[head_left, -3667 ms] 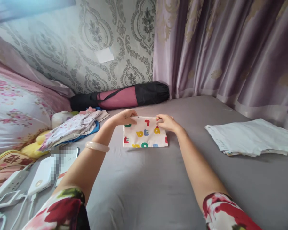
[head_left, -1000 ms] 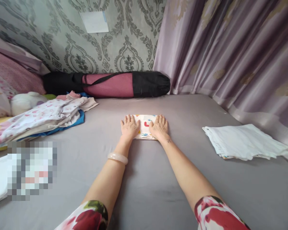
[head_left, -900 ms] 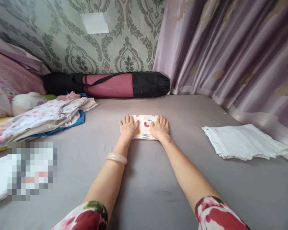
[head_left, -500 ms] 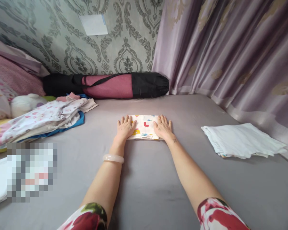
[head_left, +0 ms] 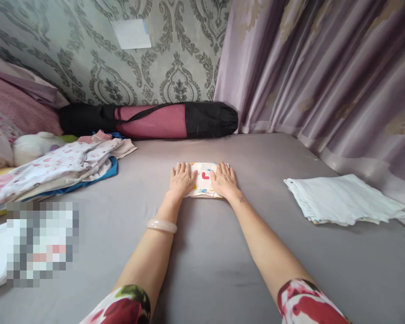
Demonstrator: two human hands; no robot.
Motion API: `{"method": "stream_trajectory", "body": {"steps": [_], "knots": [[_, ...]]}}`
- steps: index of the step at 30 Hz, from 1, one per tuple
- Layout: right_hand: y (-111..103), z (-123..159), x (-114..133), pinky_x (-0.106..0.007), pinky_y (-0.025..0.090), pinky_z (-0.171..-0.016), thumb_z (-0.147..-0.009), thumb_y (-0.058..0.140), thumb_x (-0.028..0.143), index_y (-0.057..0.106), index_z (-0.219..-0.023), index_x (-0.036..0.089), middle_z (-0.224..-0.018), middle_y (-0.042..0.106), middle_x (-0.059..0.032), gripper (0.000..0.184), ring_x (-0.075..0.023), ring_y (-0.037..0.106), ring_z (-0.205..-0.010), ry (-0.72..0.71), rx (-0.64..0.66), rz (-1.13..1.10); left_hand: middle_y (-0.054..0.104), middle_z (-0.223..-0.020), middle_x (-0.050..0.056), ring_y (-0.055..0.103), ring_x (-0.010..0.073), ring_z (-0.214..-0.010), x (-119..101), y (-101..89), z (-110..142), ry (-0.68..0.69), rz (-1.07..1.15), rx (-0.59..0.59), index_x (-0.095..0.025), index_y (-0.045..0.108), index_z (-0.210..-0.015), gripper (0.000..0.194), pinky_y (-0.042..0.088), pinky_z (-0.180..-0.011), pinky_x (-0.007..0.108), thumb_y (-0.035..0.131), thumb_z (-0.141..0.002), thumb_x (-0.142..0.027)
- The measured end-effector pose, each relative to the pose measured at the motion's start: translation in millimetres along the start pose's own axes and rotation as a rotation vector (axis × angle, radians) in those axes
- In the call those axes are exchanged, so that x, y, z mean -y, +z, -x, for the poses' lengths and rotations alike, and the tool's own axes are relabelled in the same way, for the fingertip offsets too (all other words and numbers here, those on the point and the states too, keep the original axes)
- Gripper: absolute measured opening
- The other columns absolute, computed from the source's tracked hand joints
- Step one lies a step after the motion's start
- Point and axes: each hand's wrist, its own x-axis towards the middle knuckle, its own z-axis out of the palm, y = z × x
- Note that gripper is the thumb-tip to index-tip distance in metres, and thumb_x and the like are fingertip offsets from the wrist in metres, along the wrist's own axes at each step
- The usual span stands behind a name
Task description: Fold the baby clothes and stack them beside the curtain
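A small folded cloth [head_left: 204, 182], white with red, yellow and blue prints, lies flat on the grey bed sheet [head_left: 209, 252] in front of me. My left hand [head_left: 183, 180] rests palm down over its left end, fingers stretched forward. Over the right end lies my right hand [head_left: 225, 180], also flat with its fingers spread. Between my two thumbs the middle of the cloth shows a red mark. Both ends are partly hidden under my palms. A pale bangle [head_left: 162, 226] circles my left wrist.
White folded cloths [head_left: 344, 198] lie at the right. A pile of printed clothes [head_left: 64, 168] and a plush toy [head_left: 37, 146] are at the left, above a pixelated patch. Along the wall stretches a black and pink mat bag [head_left: 151, 120]. Curtains [head_left: 310, 67] hang at the right.
Both hands have moved slightly inward over the cloth, closer to each other. The cloth stays in about the same place.
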Motion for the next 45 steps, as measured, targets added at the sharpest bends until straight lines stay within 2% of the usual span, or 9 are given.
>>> {"method": "stream_trajectory", "body": {"steps": [4, 12, 16, 21, 27, 34, 37, 40, 45], "knots": [[6.4, 0.1, -2.6, -0.041, 0.011, -0.120, -0.101, 0.019, 0.040, 0.026, -0.152, 0.002, -0.161, 0.021, -0.0151, 0.065, -0.0257, 0.015, -0.149, 0.023, 0.031, 0.001, 0.029, -0.158, 0.016, 0.021, 0.0298, -0.148, 2.6, 5.0, -0.4, -0.016, -0.006, 0.013, -0.008, 0.032, -0.150, 0.066, 0.017, -0.120, 0.050, 0.019, -0.099, -0.048], [3.4, 0.4, -2.1, -0.042, 0.010, -0.120, -0.101, 0.020, 0.039, 0.026, -0.152, 0.002, -0.161, 0.021, -0.0143, 0.064, -0.0264, 0.015, -0.149, 0.028, 0.039, -0.004, 0.028, -0.159, 0.016, 0.020, 0.0300, -0.149, 2.4, 1.8, -0.1, -0.028, 0.015, 0.030, -0.011, 0.033, -0.150, 0.065, 0.015, -0.119, 0.052, 0.020, -0.099, -0.048], [-0.7, 2.0, 1.8, -0.044, 0.009, -0.120, -0.101, 0.020, 0.037, 0.029, -0.151, 0.001, -0.160, 0.024, -0.0154, 0.063, -0.0270, 0.017, -0.148, 0.003, 0.003, -0.002, 0.034, -0.156, 0.017, 0.024, 0.0308, -0.147, -0.6, -0.9, 0.9, -0.011, 0.026, -0.020, -0.011, 0.038, -0.148, 0.062, 0.013, -0.119, 0.053, 0.022, -0.099, -0.046], [-4.4, 4.9, 12.1, -0.044, 0.006, -0.121, -0.101, 0.018, 0.034, 0.029, -0.151, 0.003, -0.160, 0.025, -0.0148, 0.061, -0.0241, 0.017, -0.149, -0.110, -0.060, -0.003, 0.038, -0.154, 0.016, 0.025, 0.0296, -0.147, -11.8, -1.2, 3.6, 0.081, 0.003, -0.105, -0.014, 0.042, -0.145, 0.057, 0.012, -0.120, 0.053, 0.023, -0.100, -0.044], [8.9, 4.5, 12.9, -0.042, 0.009, -0.120, -0.101, 0.021, 0.035, 0.031, -0.151, 0.002, -0.159, 0.027, -0.0148, 0.061, -0.0246, 0.018, -0.148, -0.127, -0.001, -0.001, 0.034, -0.156, 0.016, 0.026, 0.0300, -0.146, -17.5, 5.7, 5.2, 0.116, -0.001, -0.019, -0.014, 0.040, -0.145, 0.055, 0.018, -0.118, 0.051, 0.026, -0.100, -0.042], [9.4, 4.8, 12.5, -0.042, 0.010, -0.120, -0.101, 0.022, 0.035, 0.030, -0.151, 0.003, -0.160, 0.026, -0.0134, 0.060, -0.0244, 0.018, -0.148, -0.122, 0.000, 0.006, 0.034, -0.156, 0.017, 0.027, 0.0296, -0.145, -16.1, 6.8, 4.5, 0.109, 0.018, -0.026, -0.013, 0.041, -0.144, 0.054, 0.017, -0.118, 0.050, 0.027, -0.100, -0.042], [7.8, 6.5, 13.3, -0.041, 0.010, -0.121, -0.101, 0.022, 0.035, 0.030, -0.151, 0.003, -0.160, 0.026, -0.0130, 0.060, -0.0239, 0.018, -0.148, -0.117, 0.005, 0.018, 0.036, -0.155, 0.015, 0.028, 0.0290, -0.145, -15.0, 4.7, 3.8, 0.109, 0.075, -0.024, -0.016, 0.044, -0.141, 0.051, 0.018, -0.118, 0.051, 0.030, -0.099, -0.042], [5.2, 5.6, 14.0, -0.041, 0.010, -0.121, -0.101, 0.021, 0.036, 0.030, -0.151, 0.004, -0.160, 0.026, -0.0132, 0.060, -0.0239, 0.017, -0.149, -0.107, 0.024, 0.021, 0.045, -0.149, 0.014, 0.035, 0.0272, -0.142, -9.5, -0.9, -1.0, 0.122, 0.217, -0.019, -0.016, 0.050, -0.136, 0.047, 0.023, -0.117, 0.047, 0.033, -0.098, -0.038], [-5.0, -2.6, 25.1, -0.043, 0.013, -0.120, -0.101, 0.022, 0.036, 0.030, -0.151, 0.001, -0.159, 0.026, -0.0164, 0.061, -0.0271, 0.019, -0.148, -0.076, 0.119, 0.016, 0.054, -0.142, 0.015, 0.052, 0.0237, -0.130, 10.0, -14.8, -12.8, -0.060, 0.645, -0.048, -0.012, 0.049, -0.139, 0.049, 0.039, -0.109, 0.036, 0.031, -0.099, -0.035]]}}
